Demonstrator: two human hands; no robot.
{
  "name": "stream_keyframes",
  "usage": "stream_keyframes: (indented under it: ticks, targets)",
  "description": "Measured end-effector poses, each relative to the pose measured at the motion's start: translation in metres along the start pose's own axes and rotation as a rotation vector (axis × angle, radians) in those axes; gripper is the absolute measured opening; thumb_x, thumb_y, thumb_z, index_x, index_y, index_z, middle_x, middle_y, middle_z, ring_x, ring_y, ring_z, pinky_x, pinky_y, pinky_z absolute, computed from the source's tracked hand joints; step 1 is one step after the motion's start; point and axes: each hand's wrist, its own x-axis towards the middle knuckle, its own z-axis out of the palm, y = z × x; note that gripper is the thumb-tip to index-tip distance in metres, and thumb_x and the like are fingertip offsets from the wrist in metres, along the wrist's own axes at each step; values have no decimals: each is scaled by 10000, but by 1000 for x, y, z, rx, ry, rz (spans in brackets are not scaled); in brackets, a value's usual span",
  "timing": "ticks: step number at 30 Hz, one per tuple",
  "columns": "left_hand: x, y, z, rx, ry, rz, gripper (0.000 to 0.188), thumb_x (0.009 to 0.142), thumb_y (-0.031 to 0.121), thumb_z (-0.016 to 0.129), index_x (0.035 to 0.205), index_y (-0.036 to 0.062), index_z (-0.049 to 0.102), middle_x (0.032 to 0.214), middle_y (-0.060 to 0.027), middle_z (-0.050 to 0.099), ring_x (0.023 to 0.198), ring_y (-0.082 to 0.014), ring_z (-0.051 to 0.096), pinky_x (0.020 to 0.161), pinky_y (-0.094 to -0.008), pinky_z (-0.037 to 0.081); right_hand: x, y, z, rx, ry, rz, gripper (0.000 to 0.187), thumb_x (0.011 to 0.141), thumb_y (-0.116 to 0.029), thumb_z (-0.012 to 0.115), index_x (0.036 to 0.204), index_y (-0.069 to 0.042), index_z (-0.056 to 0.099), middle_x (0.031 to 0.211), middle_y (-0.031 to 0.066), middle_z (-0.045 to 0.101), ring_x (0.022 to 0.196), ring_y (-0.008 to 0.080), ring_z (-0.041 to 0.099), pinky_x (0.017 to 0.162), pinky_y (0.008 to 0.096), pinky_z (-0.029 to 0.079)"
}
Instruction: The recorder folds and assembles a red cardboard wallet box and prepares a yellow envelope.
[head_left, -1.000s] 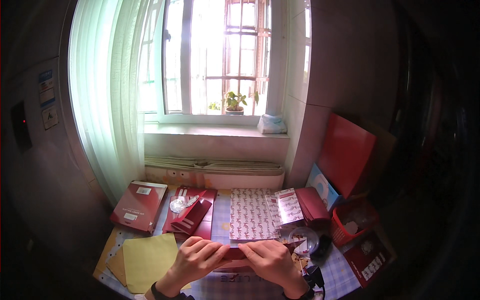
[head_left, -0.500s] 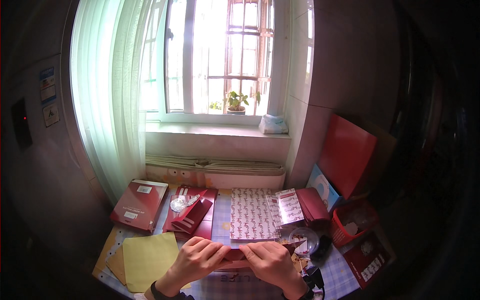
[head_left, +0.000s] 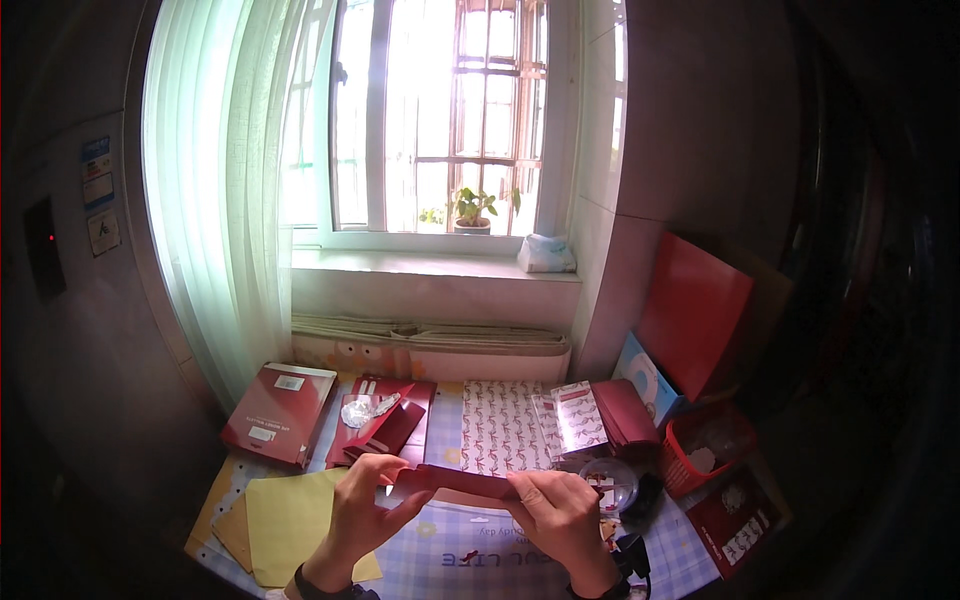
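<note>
Between my hands, above the near middle of the table, is a dark red folded card, long and narrow from here, with a paler underside. My left hand has the card's left end between its fingers and thumb. At the right end my right hand is closed on the card, fingers over the top. A yellow paper sheet lies beside my left forearm. Beyond the left hand, red folders carry a crumpled silvery wrapper. A patterned sheet lies just beyond the card.
A flat red box lies at the far left of the checked tablecloth. To the right are a small patterned packet, a clear round container, a red basket and a dark red printed card.
The red card has tilted and risen toward its far edge, so more of it shows. My left hand has shifted left and turned, its thumb now apart from the fingers. The right hand has moved slightly right.
</note>
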Motion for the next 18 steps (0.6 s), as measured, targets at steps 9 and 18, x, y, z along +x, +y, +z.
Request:
stream_keyframes:
  ticks: [9, 18]
  targets:
    - [-16, -13, 8, -910, -366, -516, 161, 817, 14, 620, 971, -31, 640, 846, -45, 659, 742, -62, 578, 653, -198, 473, 3, 2, 0, 69, -47, -43, 371, 616, -127, 743, 964, -58, 632, 875, 46, 633, 769, 205, 612, 671, 331, 482]
    - [-28, -3, 20, -803, -447, -426, 159, 803, -3, 631, 959, -30, 643, 816, -12, 641, 718, -54, 542, 647, -196, 459, 8, -18, 0, 70, 3, -103, 375, 631, -202, 760, 959, -59, 647, 828, 28, 638, 748, 177, 624, 695, 320, 491]
